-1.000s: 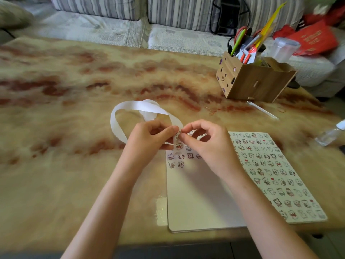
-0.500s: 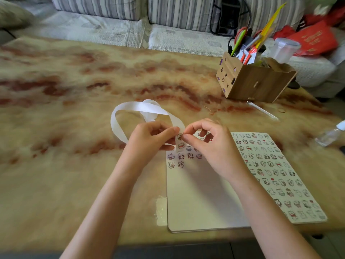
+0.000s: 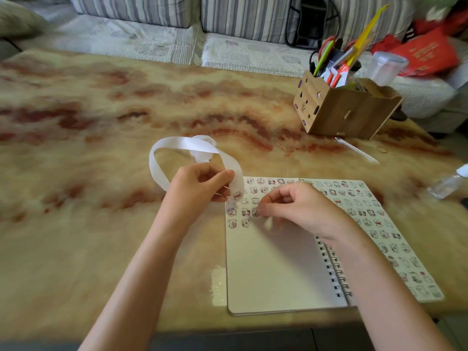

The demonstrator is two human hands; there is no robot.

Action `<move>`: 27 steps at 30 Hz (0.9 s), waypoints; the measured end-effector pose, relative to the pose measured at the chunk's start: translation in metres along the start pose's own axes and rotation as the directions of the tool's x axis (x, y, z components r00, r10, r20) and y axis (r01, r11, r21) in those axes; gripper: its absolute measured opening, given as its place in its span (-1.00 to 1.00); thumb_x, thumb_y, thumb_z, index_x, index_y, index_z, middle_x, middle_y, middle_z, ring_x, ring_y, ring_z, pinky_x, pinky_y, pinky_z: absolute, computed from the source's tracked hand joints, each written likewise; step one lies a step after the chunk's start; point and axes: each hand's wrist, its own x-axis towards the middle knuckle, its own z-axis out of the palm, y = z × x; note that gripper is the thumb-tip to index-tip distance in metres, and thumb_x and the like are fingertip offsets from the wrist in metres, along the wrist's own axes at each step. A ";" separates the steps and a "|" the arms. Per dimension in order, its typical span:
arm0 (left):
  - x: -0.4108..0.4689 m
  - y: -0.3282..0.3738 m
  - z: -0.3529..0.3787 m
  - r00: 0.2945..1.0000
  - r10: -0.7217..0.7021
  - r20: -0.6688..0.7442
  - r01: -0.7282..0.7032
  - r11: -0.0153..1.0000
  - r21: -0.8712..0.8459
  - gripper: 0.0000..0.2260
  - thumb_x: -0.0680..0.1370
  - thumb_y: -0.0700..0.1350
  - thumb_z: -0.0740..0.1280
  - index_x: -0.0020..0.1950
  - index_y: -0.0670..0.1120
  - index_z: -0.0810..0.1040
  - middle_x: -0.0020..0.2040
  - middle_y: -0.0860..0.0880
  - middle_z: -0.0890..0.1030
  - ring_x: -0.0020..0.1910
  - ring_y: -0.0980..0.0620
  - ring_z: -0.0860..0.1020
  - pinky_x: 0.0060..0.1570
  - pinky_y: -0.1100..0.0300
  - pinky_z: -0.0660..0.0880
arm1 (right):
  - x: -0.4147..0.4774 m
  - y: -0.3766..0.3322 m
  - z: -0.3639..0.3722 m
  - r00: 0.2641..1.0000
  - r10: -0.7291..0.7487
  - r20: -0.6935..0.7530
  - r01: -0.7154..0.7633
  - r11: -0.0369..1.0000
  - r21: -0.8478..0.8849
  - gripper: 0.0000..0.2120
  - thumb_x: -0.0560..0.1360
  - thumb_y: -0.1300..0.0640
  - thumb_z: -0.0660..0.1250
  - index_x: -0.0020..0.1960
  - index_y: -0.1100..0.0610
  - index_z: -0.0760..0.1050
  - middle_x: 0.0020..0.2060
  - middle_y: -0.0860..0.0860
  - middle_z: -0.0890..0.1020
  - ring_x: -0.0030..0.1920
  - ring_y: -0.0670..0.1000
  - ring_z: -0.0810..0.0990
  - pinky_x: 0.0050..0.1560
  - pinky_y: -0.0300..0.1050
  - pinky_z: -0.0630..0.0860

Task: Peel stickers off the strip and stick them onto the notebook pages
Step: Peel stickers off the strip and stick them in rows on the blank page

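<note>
strip (image 3: 177,145) now only in left hand (image 3: 197,188)

There is just one camera, worn on the person's head. It looks forward and down, close over the table (image 3: 76,186), with the sofa (image 3: 131,11) far behind.

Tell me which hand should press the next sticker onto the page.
The right hand: its fingertips rest at the sticker rows on the left page, while the left hand is busy holding the strip.
</note>
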 end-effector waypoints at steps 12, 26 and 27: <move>0.000 0.000 0.001 1.000 -0.010 0.001 0.010 1.000 0.003 -0.87 0.52 -0.17 0.36 -0.14 -0.22 0.64 -0.27 -0.08 0.66 -0.31 0.13 0.60 -0.15 0.25 0.61 | 0.002 0.005 0.001 0.998 0.063 0.001 -0.063 0.994 -0.089 -0.95 0.34 0.20 0.50 -0.26 0.16 0.66 -0.27 0.11 0.71 -0.31 0.00 0.53 -0.16 -0.08 0.41; -0.001 0.000 0.000 1.000 -0.001 0.002 0.001 1.000 0.006 -0.86 0.53 -0.18 0.36 -0.12 -0.25 0.63 -0.28 -0.06 0.66 -0.33 0.16 0.61 -0.19 0.29 0.61 | 0.003 0.007 0.009 0.996 0.058 -0.067 -0.070 0.976 -0.205 -0.95 0.36 0.16 0.47 -0.25 0.12 0.63 -0.33 0.00 0.69 -0.31 -0.02 0.54 -0.24 -0.13 0.40; -0.001 0.000 0.001 1.000 -0.002 0.001 0.002 1.000 0.007 -0.85 0.53 -0.18 0.36 -0.12 -0.25 0.63 -0.29 -0.05 0.66 -0.33 0.17 0.61 -0.19 0.28 0.61 | 0.002 0.007 0.010 0.995 0.054 -0.082 -0.071 0.971 -0.230 -0.95 0.36 0.14 0.48 -0.24 0.10 0.63 -0.33 -0.02 0.68 -0.30 -0.05 0.55 -0.24 -0.15 0.40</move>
